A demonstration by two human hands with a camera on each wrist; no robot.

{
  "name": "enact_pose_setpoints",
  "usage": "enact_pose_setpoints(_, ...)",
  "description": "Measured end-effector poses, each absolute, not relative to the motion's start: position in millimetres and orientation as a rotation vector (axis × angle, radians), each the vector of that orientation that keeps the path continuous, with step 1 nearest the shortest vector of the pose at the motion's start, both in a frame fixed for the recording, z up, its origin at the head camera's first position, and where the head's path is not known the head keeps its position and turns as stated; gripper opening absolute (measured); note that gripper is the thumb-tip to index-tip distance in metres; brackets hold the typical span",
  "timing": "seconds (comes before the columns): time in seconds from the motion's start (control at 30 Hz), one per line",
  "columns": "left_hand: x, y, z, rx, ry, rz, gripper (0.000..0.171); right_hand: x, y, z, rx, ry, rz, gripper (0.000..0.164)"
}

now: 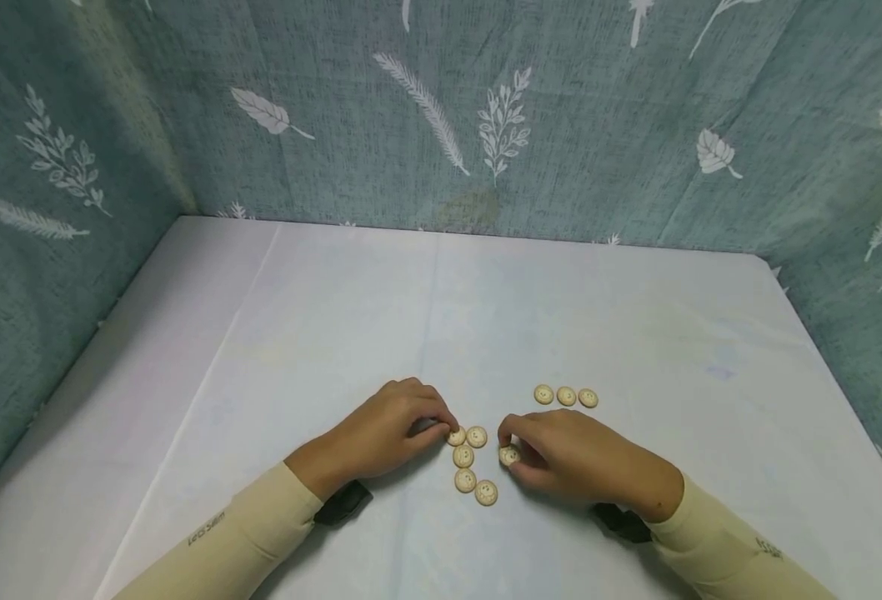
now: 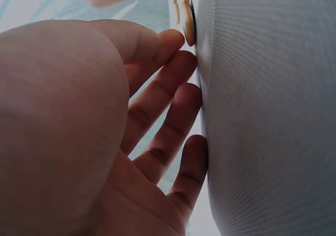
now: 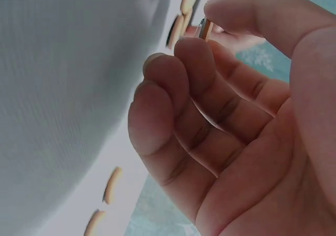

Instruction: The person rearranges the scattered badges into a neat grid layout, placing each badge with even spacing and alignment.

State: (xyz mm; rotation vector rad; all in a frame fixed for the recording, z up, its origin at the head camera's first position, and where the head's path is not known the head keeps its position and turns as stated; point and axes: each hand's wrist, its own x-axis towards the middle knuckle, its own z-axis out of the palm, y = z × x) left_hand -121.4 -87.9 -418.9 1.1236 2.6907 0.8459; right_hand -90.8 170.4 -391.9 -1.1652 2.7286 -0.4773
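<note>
Several round, cream-coloured wooden buttons [image 1: 463, 456] lie on the white table between the two hands, in a bent line that opens to the right. My left hand [image 1: 398, 427] rests at the line's upper left, thumb and forefinger touching the edge of the end button [image 1: 455, 437]. In the left wrist view, the left hand's fingers [image 2: 189, 105] are fairly straight and lie along the table surface. To the right of the line, my right hand [image 1: 572, 454] pinches one button [image 1: 509, 455] between thumb and fingers. The right wrist view shows that button [image 3: 205, 29] edge-on, held up at the fingertips.
A row of three similar buttons [image 1: 566, 396] lies just beyond the right hand. The white table [image 1: 321, 317] ends at the back and sides against a green leaf-patterned cloth [image 1: 351, 167].
</note>
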Motion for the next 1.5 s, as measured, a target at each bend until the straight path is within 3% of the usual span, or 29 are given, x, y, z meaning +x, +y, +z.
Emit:
enact_pose_setpoints(0.57, -121.0, -87.6, -418.7, 1.123, 2.694, 0.838, 0.013, -100.8, 188.0, -373.9, -1.008, 2.802, -0.476, 0.019)
enact_pose_setpoints(1.5, -120.2, -88.0, -419.7, 1.143, 2.699, 0.840, 0.013, -105.1, 197.9, -366.6, -0.970, 2.830, -0.493, 0.013)
